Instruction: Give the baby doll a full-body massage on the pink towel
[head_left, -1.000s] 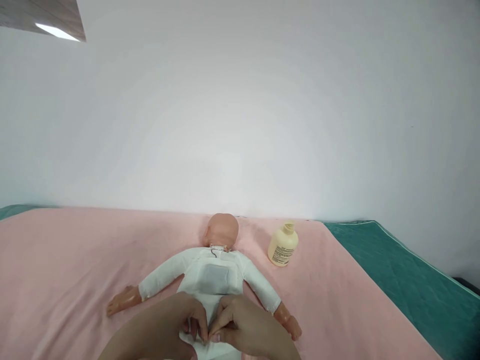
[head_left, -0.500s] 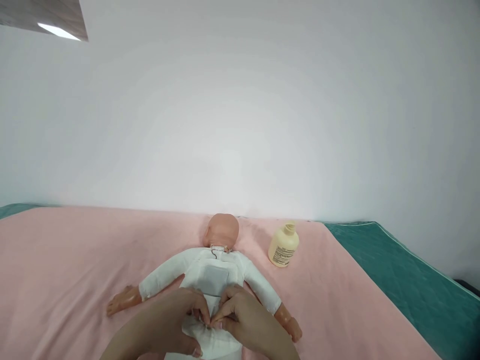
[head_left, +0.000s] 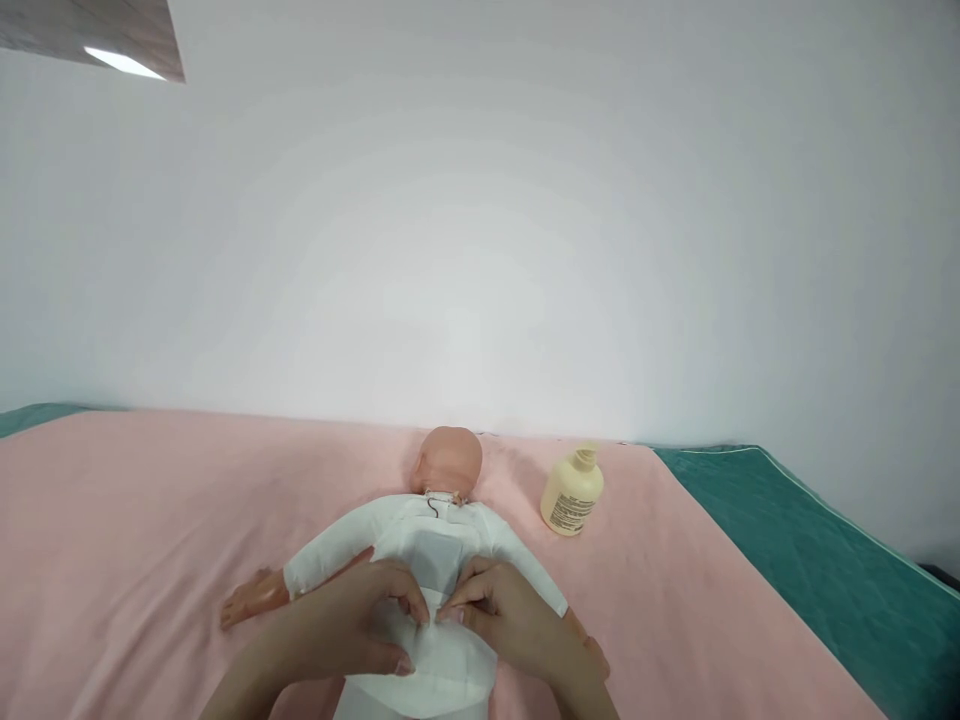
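Observation:
A baby doll (head_left: 448, 462) lies with the back of its head towards me and its arms spread. Its body is white cloth (head_left: 456, 665), with a grey rectangular patch (head_left: 433, 560) on the upper back. Over the lower back, my left hand (head_left: 375, 620) curls its fingers into the white cloth, its thumb lower down and apart from the fingertips. Close beside it, my right hand (head_left: 506, 612) pinches the same cloth between thumb and fingers. A small fold rises between the two sets of fingertips. The doll's legs are out of view.
A pale yellow pump bottle (head_left: 571, 497) stands right of the doll's head. Beneath everything spreads a pink sheet (head_left: 675, 610), with a green cover (head_left: 810, 550) showing at the right. A white wall (head_left: 465, 220) rises behind.
Both hands have moved slightly up along the cloth, towards the grey patch. The fold of cloth has shifted with them. My view has swung a little to the left.

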